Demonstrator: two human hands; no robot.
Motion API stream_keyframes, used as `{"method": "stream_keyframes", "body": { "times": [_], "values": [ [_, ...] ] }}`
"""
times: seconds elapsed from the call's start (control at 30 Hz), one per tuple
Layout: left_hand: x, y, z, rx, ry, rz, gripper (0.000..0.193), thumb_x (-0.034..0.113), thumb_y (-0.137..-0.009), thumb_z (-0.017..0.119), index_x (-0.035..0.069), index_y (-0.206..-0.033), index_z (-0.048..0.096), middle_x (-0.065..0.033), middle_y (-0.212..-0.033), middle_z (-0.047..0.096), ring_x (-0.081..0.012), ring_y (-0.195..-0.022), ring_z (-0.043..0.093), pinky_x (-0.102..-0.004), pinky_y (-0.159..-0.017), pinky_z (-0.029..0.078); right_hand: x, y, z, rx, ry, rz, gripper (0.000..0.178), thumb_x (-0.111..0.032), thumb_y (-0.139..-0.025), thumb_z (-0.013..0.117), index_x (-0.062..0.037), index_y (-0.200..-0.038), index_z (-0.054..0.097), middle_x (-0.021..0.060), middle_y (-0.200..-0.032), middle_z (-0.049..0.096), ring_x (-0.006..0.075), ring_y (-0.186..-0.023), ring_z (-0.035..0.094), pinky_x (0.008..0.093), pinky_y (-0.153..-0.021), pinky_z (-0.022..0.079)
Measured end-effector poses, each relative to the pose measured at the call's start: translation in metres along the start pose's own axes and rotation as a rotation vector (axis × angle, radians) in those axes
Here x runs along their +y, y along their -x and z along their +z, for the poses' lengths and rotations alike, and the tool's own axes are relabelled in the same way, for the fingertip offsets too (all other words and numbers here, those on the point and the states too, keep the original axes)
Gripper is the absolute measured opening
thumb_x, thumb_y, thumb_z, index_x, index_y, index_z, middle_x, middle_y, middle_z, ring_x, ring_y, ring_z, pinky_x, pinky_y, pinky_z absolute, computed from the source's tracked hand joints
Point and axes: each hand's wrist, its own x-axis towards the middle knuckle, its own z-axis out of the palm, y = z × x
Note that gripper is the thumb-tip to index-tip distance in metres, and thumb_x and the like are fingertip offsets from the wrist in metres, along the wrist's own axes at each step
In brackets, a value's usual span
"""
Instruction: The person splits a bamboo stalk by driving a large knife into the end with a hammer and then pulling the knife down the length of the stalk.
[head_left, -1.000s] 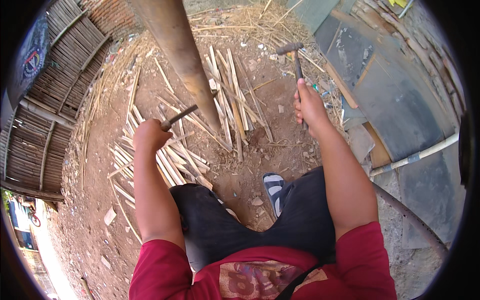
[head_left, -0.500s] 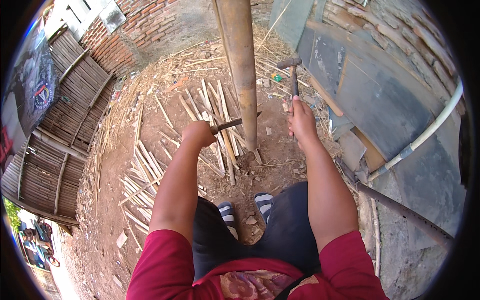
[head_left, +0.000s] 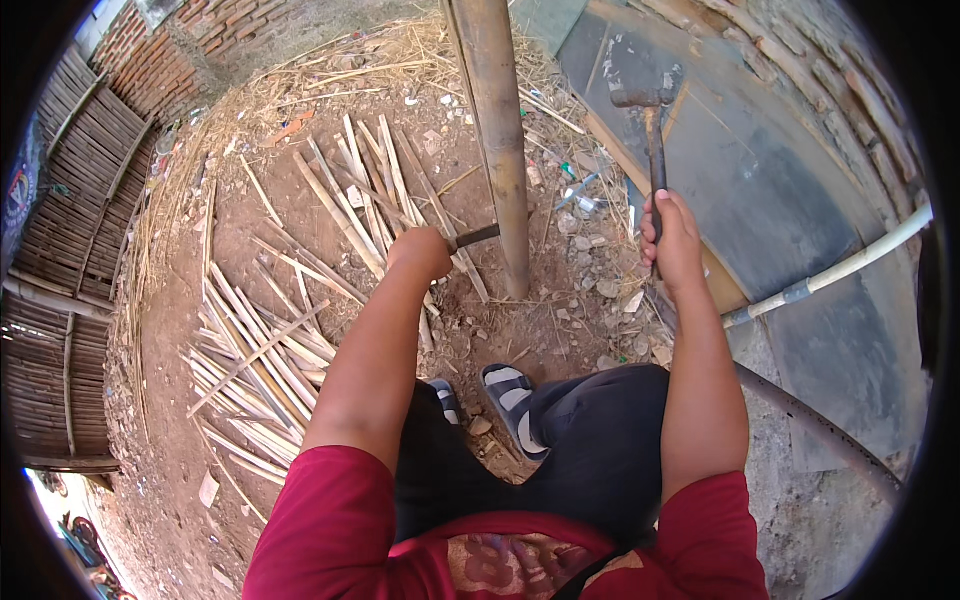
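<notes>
A thick, round, yellow-brown bamboo pole [head_left: 496, 130] rises close in front of the person, nearly upright, its lower end down by the brown soil [head_left: 150, 500] ahead of the feet. A narrow, dark metal blade [head_left: 478, 237] reaches the pole's left side at a slight slant; whether its tip touches, enters or passes behind the bamboo cannot be told. The left hand [head_left: 424, 253] has its fingers closed around the blade's handle, most of which is hidden in the fist. Right of the pole and well apart from it, the right hand [head_left: 676, 238] wraps its fingers around the dark handle of a hammer with a brown metal head [head_left: 643, 98]; the head points up and away from the person.

Left of the pole, pale, slender split-bamboo strips [head_left: 258, 358] lie in loose, crossing heaps on the soil. Dry yellow straw [head_left: 400, 55] spreads beyond them. Large dark-grey flat sheets [head_left: 780, 150] lie to the right, with a whitish pipe [head_left: 840, 265] across them. A slatted bamboo wall [head_left: 70, 210] stands at the far left.
</notes>
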Motion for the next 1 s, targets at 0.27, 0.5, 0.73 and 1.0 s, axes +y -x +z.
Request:
{"method": "stream_keyframes", "body": {
  "times": [0.27,0.5,0.73,1.0],
  "values": [
    [-0.027,-0.004,0.005,-0.023,0.071,0.179,0.063,0.050,-0.083,0.078,-0.003,-0.117,0.072,-0.0242,-0.116,0.073,-0.0427,-0.109,0.069,-0.0477,-0.095,0.054,-0.041,0.051,0.037,-0.298,0.222,0.027,0.030,-0.034,-0.109,0.051,-0.0072,-0.098,0.056,-0.0018,-0.069,0.050,0.0070,-0.053,0.045,0.0250,-0.049,0.038],
    [-0.001,0.027,0.000,0.057,0.045,0.067,0.050,0.042,-0.087,0.076,0.002,-0.115,0.075,-0.0200,-0.113,0.075,-0.0366,-0.107,0.072,-0.0450,-0.094,0.057,0.004,0.048,0.097,-0.307,0.391,-0.082,0.035,-0.035,-0.108,0.053,-0.0032,-0.094,0.058,0.0023,-0.072,0.057,0.0131,-0.064,0.055,0.0333,-0.060,0.045],
    [0.004,0.039,0.015,0.085,0.054,-0.005,0.038,0.033,-0.089,0.074,0.003,-0.113,0.076,-0.0188,-0.113,0.075,-0.0356,-0.105,0.073,-0.0457,-0.091,0.059,0.081,0.034,0.107,-0.165,0.578,-0.145,0.037,-0.037,-0.110,0.050,-0.0024,-0.100,0.059,0.0063,-0.070,0.055,0.0201,-0.062,0.051,0.0346,-0.058,0.042],
    [0.015,0.049,0.015,0.051,0.073,-0.044,0.032,0.024,-0.089,0.069,0.004,-0.112,0.077,-0.0188,-0.113,0.075,-0.0356,-0.105,0.074,-0.0453,-0.091,0.059,0.145,0.036,0.104,-0.226,0.827,-0.215,0.041,-0.040,-0.109,0.047,-0.0014,-0.102,0.061,0.0241,-0.075,0.065,0.0485,-0.074,0.064,0.0519,-0.067,0.050]
  ]
}}
